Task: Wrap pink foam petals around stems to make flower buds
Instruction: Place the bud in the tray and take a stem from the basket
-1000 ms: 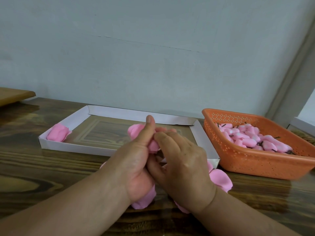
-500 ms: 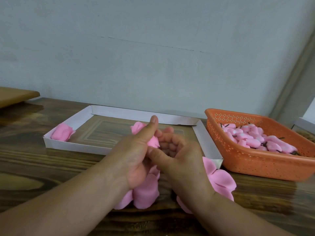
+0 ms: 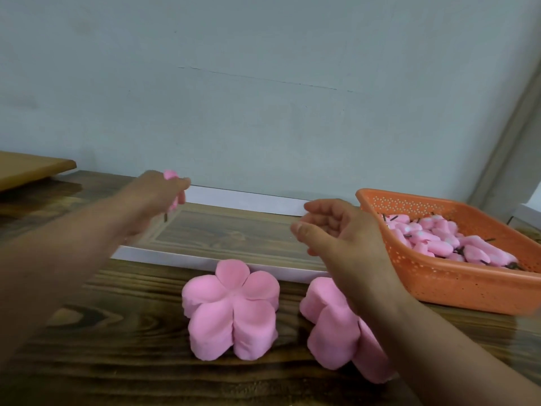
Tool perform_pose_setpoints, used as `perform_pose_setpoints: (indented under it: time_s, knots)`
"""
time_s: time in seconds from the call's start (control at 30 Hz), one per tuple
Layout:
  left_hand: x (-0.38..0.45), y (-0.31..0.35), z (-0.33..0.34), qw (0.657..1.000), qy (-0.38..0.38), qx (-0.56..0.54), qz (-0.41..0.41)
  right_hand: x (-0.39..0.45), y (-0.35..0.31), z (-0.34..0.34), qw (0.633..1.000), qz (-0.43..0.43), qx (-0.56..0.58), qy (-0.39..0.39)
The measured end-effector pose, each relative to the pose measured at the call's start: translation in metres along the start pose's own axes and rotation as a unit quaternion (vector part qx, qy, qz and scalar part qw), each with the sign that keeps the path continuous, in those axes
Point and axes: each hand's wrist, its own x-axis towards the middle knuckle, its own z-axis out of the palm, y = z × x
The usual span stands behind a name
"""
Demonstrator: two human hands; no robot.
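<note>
In the head view, the left hand (image 3: 159, 197) pinches a finished bud (image 3: 170, 174) over the white tray (image 3: 243, 197); the right hand (image 3: 336, 230) hangs loosely curled and holds nothing, above the petal stacks (image 3: 231, 309). I think the bud should be laid down gently, so the wrap does not loosen.
</note>
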Motion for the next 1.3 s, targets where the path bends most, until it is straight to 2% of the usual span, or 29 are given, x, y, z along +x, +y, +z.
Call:
perform_pose_setpoints:
  time_s: [0.13, 0.23, 0.3, 0.47, 0.63, 0.83, 0.9, 1.0, 1.13, 1.3]
  knots:
    - [0.025, -0.017, -0.022, 0.981, -0.026, 0.19, -0.001, 0.007, -0.002, -0.008, 0.999, -0.024, -0.018, 0.028]
    - [0.032, -0.028, -0.025, 0.931, -0.017, 0.365, 0.013, 0.012, -0.004, -0.015, 0.998, -0.028, -0.017, 0.053]
    - [0.035, -0.035, -0.024, 0.902, -0.029, 0.43, -0.002, 0.015, -0.006, -0.02, 0.997, -0.03, -0.023, 0.068]
    - [0.029, -0.041, -0.014, 0.866, -0.088, 0.48, -0.108, 0.02, -0.01, -0.032, 0.994, -0.039, -0.016, 0.099]
    - [0.025, -0.046, -0.008, 0.865, -0.069, 0.488, -0.093, 0.022, -0.013, -0.039, 0.992, -0.042, -0.018, 0.117]
    - [0.034, -0.056, -0.008, 0.832, -0.081, 0.546, -0.057, 0.023, -0.015, -0.042, 0.991, -0.05, -0.009, 0.121]
    - [0.036, -0.059, -0.011, 0.841, -0.075, 0.533, -0.05, 0.024, -0.015, -0.044, 0.991, -0.053, -0.007, 0.123]
    - [0.041, -0.062, -0.014, 0.836, -0.086, 0.541, -0.043, 0.026, -0.014, -0.046, 0.99, -0.056, -0.004, 0.128]
    - [0.048, -0.062, -0.011, 0.788, -0.083, 0.61, 0.016, 0.029, -0.012, -0.05, 0.99, -0.059, -0.003, 0.13]
    - [0.047, -0.063, -0.011, 0.771, -0.103, 0.628, -0.015, 0.031, -0.012, -0.056, 0.987, -0.074, -0.009, 0.139]
